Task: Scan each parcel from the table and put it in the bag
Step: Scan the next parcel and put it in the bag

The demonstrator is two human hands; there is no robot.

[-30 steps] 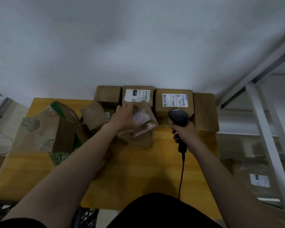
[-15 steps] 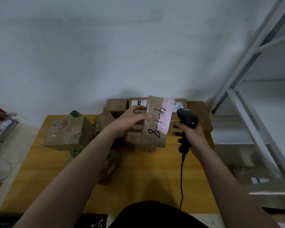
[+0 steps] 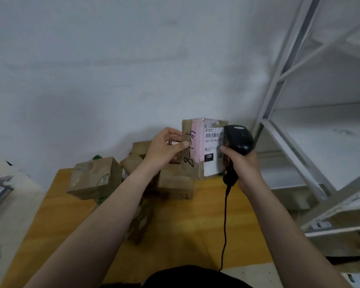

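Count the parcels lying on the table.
5: taped box at left, tilted box beside it, rear box by the wall, middle box, flat parcel under the forearm. More may hide behind the held parcel.

Parcel point(image 3: 198, 148) in left hand point(image 3: 164, 151) — scanner point(image 3: 240, 140) in right hand point(image 3: 244, 165), perhaps touching.

parcel point(image 3: 197, 146): at least 5 | scanner point(image 3: 240, 138): 1 | hand point(image 3: 164, 150) point(image 3: 244, 165): 2 | table point(image 3: 195, 225): 1 | shelving rack point(image 3: 279, 80): 1
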